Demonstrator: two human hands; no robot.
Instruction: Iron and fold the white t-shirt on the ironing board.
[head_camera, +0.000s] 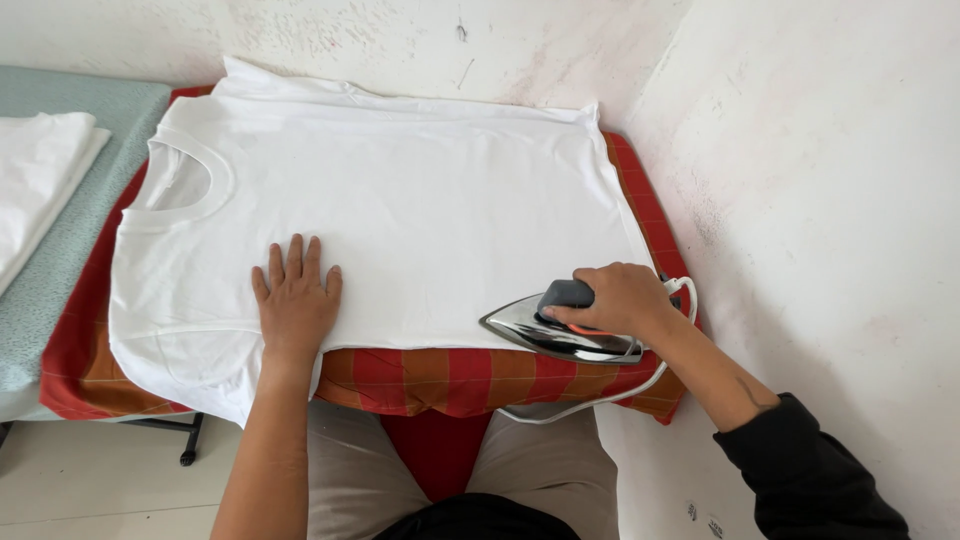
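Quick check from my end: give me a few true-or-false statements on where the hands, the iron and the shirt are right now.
1. The left hand lies flat, fingers spread, on the white cotton T-shirt. True.
2. The right hand grips the handle of the shiny metal iron. True.
3. The iron rests by the shirt's neckline. False: it is at the hem end, on the near edge.
4. The shirt lies on a plain blue cloth. False: a red-and-orange checked cloth lies under it.
5. Folded white fabric lies to the left, apart from the shirt. True.
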